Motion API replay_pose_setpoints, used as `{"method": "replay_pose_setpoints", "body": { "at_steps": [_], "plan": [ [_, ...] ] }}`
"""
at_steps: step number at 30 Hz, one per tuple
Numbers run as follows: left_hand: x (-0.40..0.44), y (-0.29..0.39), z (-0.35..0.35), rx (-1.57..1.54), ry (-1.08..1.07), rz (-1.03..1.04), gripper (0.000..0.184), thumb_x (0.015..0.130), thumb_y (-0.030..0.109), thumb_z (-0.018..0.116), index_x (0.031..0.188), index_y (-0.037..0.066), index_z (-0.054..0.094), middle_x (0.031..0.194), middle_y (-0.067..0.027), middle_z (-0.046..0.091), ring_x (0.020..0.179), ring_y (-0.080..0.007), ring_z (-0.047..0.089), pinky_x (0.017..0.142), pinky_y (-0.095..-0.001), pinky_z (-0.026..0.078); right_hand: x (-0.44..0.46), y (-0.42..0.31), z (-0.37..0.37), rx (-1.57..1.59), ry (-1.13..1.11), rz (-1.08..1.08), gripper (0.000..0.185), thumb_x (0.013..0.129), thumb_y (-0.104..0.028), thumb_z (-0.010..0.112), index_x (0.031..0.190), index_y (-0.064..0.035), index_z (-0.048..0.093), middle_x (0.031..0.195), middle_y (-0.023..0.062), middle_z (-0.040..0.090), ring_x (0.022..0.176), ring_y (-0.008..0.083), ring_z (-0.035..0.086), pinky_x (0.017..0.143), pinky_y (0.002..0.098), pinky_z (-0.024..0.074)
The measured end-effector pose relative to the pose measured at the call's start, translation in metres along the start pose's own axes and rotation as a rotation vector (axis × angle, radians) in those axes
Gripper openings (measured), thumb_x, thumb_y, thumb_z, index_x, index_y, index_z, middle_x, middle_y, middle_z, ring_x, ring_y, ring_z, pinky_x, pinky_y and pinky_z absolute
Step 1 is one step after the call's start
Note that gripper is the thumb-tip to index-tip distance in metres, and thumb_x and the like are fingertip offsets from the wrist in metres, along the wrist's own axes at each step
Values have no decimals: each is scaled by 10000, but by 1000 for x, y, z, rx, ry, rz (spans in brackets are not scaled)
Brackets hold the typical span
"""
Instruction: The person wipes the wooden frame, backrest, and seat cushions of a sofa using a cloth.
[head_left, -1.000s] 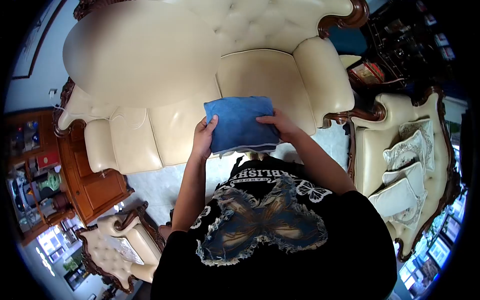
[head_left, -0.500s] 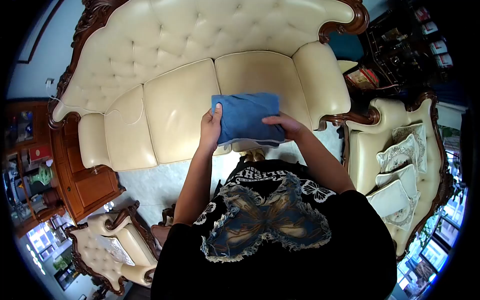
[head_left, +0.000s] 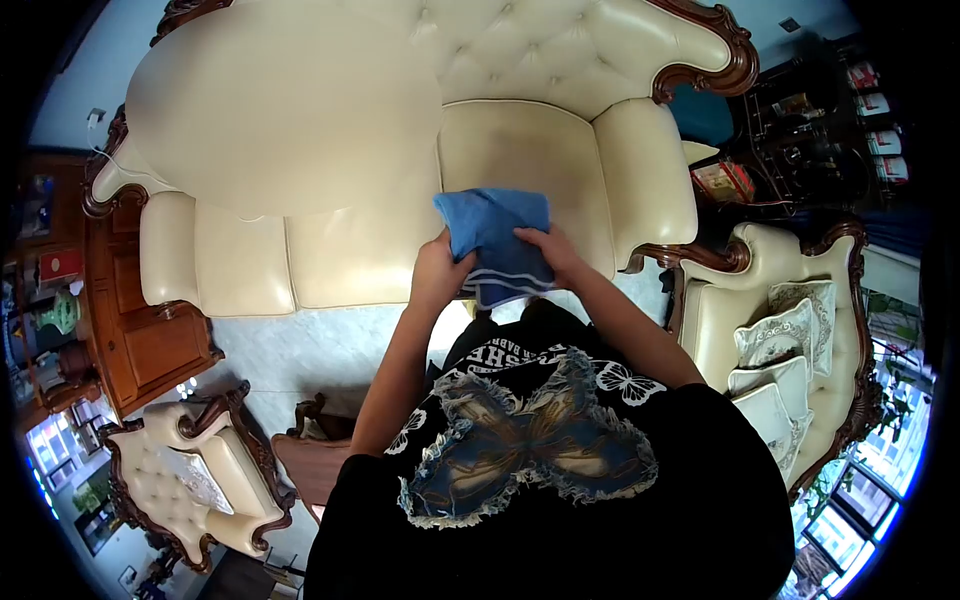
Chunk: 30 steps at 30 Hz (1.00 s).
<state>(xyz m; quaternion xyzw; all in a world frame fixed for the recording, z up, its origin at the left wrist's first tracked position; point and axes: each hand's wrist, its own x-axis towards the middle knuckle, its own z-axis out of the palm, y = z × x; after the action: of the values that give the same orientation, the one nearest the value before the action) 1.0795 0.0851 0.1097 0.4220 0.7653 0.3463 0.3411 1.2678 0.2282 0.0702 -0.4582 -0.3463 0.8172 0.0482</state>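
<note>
The person is standing in front of the long couch (head_left: 520, 140), and both hands are holding one blue cloth (head_left: 503, 218) in the air, between the body and the couch seat. The left hand (head_left: 440, 275) is pinching the cloth at its left side, with the thumb lying on the near face. The right hand (head_left: 553, 252) is pinching the opposite side, and its thumb is pointing inward over the cloth. The other fingers are mostly hiding behind, so I cannot tell how they are bending. I think the two sides are being gripped because such soft material would be sagging from one hand only. The upper edge is standing up above the hands, while the white lines are curving across the lower part, close to the black shirt (head_left: 520, 540). Probably the arms are reaching forward so that the cloth is staying off the body. On the right, pale cushions (head_left: 785, 335) are leaning on the second couch (head_left: 705, 310), perhaps for supporting the back of somebody sitting.
</note>
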Motion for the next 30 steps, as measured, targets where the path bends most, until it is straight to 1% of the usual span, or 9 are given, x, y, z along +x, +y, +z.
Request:
{"method": "replay_pose_setpoints", "body": {
  "at_steps": [4, 9, 12, 13, 15, 18, 25, 27, 30],
  "plan": [
    [-1, 33, 34, 341, -44, -77, 507, 805, 112, 660, 1287, 32, 526, 906, -228, 687, 814, -439, 672, 725, -513, 550, -33, -23, 43, 202, -202, -50, 505, 911, -346, 722, 1278, -52, 538, 1143, 108, 654, 1078, 259, 650, 967, 416, 536],
    [11, 56, 106, 189, -122, 198, 772, 802, 187, 680, 1493, 75, 355, 1073, -220, 648, 967, -437, 645, 810, -502, 547, 13, -3, -49, 152, -140, 131, 447, 898, -402, 708, 1202, -97, 587, 1059, 68, 662, 944, 215, 660, 821, 395, 557],
    [19, 63, 156, 89, -158, 145, 737, 814, 176, 708, 1478, 67, 410, 1079, -174, 648, 953, -350, 663, 802, -444, 553, 31, 1, -123, 86, -97, 162, 388, 885, -318, 703, 1180, -86, 601, 1024, 67, 664, 892, 218, 664, 792, 392, 565],
    [-31, -26, 38, -181, -160, 98, 649, 831, 144, 703, 1431, 56, 472, 1046, -153, 652, 908, -298, 662, 784, -411, 551, 50, 40, 14, -28, -29, 132, 430, 854, -249, 702, 1225, -70, 575, 1031, 66, 658, 872, 219, 658, 782, 388, 562],
    [-62, -39, 39, -421, -77, -115, 400, 885, 44, 653, 1284, 42, 622, 948, -95, 656, 810, -180, 640, 740, -333, 540, 66, 61, 2, -150, 11, 189, 408, 857, -238, 695, 1213, -77, 575, 1008, 66, 657, 854, 218, 661, 769, 376, 566],
    [-97, -63, 93, -274, 122, -397, 347, 901, 57, 642, 1248, 53, 642, 914, -109, 661, 783, -205, 645, 725, -337, 541, 92, 67, -67, -221, 75, 255, 504, 818, -218, 712, 1274, -73, 550, 1000, 82, 660, 871, 245, 663, 783, 397, 567],
    [-174, -69, 105, -95, 42, -575, 321, 889, 85, 633, 1208, 58, 655, 907, -149, 661, 814, -303, 652, 765, -397, 533, 212, -1, -185, -1228, 199, -114, 832, 805, -175, 716, 1518, -15, 320, 1384, 283, 537, 1262, 410, 548, 1050, 449, 452],
    [-193, -79, 101, -180, 24, -730, 316, 896, 91, 630, 1208, 53, 660, 850, -138, 655, 775, -273, 652, 743, -380, 532, 260, -44, -193, -1540, 325, -372, 825, 866, -154, 693, 1557, -47, 255, 1388, 271, 523, 1242, 403, 559, 1047, 457, 463],
    [-217, -105, 126, -205, 89, -832, 306, 903, 110, 633, 1201, 50, 665, 814, -124, 654, 749, -242, 649, 728, -358, 531, 271, -127, -145, -1836, 559, -358, 761, 913, -200, 676, 1549, -101, 271, 1361, 245, 511, 1218, 413, 552, 1003, 487, 485]
  ]
}}
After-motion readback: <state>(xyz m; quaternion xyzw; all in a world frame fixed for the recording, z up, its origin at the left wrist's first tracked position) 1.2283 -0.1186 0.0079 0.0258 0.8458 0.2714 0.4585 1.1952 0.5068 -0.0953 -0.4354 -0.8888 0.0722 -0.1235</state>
